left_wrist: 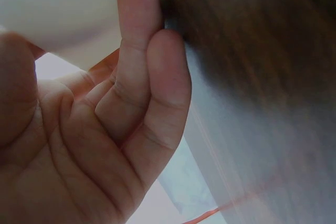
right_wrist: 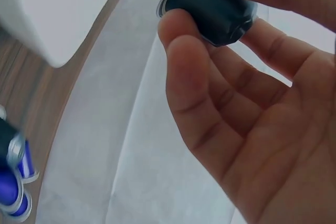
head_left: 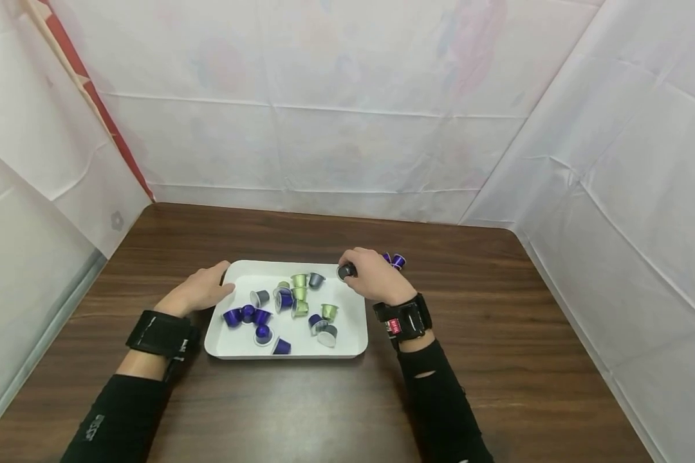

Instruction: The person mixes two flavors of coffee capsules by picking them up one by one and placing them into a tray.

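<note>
My right hand [head_left: 376,276] pinches a dark coffee capsule [head_left: 346,271] over the right back corner of a white tray [head_left: 347,334]. Close up in the right wrist view, the capsule's dark teal side shows between thumb and fingertips. At the tray's left end, my left hand [head_left: 199,289] grips the rim, thumb on the tray side and fingers along the outside. Several coffee capsules lie scattered in the tray: purple capsules [head_left: 282,346] mostly at the left and front, green capsules [head_left: 299,280] near the middle, and grey capsules [head_left: 316,280] among them.
Beyond my right hand, purple capsules [head_left: 398,261] lie on the brown wooden table [head_left: 498,360], partly hidden by the hand. A dark capsule [right_wrist: 9,142] is beside them in the right wrist view. White sheeting [head_left: 324,148] walls the table's back and sides.
</note>
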A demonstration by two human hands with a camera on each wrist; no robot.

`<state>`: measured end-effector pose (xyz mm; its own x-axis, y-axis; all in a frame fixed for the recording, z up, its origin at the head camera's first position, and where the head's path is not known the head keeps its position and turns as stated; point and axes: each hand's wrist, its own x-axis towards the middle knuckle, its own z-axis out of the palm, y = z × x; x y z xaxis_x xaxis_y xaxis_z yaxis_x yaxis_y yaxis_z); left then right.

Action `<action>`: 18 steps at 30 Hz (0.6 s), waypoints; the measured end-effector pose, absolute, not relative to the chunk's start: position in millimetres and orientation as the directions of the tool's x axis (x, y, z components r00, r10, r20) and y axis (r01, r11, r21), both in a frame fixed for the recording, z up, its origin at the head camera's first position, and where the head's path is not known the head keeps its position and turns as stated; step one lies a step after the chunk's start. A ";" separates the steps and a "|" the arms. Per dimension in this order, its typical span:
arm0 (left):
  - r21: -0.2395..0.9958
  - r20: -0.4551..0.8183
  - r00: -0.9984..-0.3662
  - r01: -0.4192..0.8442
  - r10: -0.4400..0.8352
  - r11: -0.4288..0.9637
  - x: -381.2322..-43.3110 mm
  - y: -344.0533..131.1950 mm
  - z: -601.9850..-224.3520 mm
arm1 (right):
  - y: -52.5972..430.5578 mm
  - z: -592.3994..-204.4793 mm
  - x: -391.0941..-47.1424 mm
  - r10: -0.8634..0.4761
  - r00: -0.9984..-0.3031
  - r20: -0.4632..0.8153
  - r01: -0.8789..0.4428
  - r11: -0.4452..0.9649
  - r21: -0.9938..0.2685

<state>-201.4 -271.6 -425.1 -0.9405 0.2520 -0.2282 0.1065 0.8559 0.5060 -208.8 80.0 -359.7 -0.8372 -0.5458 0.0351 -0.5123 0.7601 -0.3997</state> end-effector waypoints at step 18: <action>0.503 -0.222 -0.942 0.112 0.254 0.857 -198.2 -274.0 -423.8 | 46.0 -369.5 -198.2 -0.621 -0.784 -0.018 -0.581 0.743 -0.331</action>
